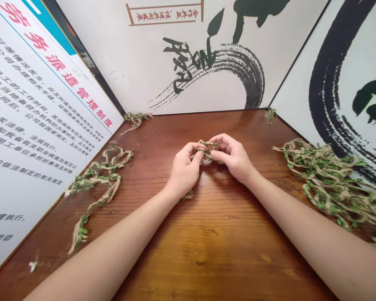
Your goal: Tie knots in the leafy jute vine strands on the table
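Observation:
Over the middle of the wooden table, my left hand point(188, 165) and my right hand point(232, 156) meet at a short loop of leafy twine point(207, 152), tan cord with small green leaves. Thumb and fingers of my left hand pinch one side of it. My right hand grips the other side with thumb and fingertips. Part of the loop is covered by the fingers. A tail of leafy twine point(189, 194) shows below my left wrist, mostly hidden behind it; whether it joins the held loop I cannot tell.
On the left lies a loose length of leafy twine point(108, 177). A large heap of it point(329, 179) spreads along the right. Smaller bits sit in the back left corner point(138, 120) and back right corner point(270, 114). Printed panels point(200, 92) wall the wooden table point(225, 251) on three sides.

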Tool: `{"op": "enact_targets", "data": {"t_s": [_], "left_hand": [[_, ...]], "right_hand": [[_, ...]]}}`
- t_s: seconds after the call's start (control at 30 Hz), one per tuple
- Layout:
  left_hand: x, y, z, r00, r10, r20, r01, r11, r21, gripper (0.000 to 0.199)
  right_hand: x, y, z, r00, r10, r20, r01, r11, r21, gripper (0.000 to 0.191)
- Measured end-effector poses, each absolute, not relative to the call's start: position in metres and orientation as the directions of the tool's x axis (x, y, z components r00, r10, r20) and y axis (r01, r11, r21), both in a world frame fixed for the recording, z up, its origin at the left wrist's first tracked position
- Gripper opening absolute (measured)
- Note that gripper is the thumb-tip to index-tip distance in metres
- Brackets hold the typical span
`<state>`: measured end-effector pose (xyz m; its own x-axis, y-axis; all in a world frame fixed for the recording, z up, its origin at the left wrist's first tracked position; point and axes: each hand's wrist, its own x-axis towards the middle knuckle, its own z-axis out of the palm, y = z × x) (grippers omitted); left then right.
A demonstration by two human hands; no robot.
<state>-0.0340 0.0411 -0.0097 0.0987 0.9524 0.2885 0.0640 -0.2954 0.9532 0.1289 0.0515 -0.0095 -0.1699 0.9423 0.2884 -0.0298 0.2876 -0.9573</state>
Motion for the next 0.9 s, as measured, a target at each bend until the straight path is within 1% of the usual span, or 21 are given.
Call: {"op": "enact_targets", "data": {"t_s": [0.1,0.2,0.3,0.47,0.57,0.73,0.9], "left_hand": [[-0.0347,0.0418,-0.0113,0.075,0.956,0.282,0.071,-0.287,0.955,0.010],[-0.0348,0.0414,-0.0108,0.042,0.963,0.268,0.065,-0.270,0.961,0.010],[-0.0341,0.0402,-0.0082,0.014,0.965,0.260,0.063,-0.260,0.963,0.012],[-0.0325,0.0379,-0.0043,-0.018,0.972,0.234,0.056,-0.232,0.971,0.018],[-0.0321,0.0365,-0.0039,0.008,0.978,0.208,0.056,-0.208,0.976,0.022],[-0.0327,0.0348,-0.0044,0.035,0.983,0.181,0.124,-0.184,0.975,0.032],[-0.0333,0.0349,-0.0050,0.054,0.981,0.188,0.144,-0.194,0.970,0.035]], "right_hand": [[0.1297,0.0505,-0.0105,-0.235,0.915,0.328,-0.005,0.336,-0.942,0.039],[0.1292,0.0502,-0.0116,-0.227,0.916,0.330,0.024,0.344,-0.939,0.049],[0.1292,0.0510,-0.0128,-0.200,0.926,0.321,0.033,0.333,-0.942,0.054],[0.1297,0.0529,-0.0138,-0.167,0.933,0.319,0.041,0.329,-0.943,0.051],[0.1293,0.0532,-0.0138,-0.155,0.932,0.327,0.062,0.340,-0.938,0.045],[0.1280,0.0516,-0.0121,-0.158,0.931,0.329,0.079,0.344,-0.936,0.039],[0.1271,0.0490,-0.0101,-0.146,0.930,0.338,0.068,0.350,-0.934,0.036]]}}
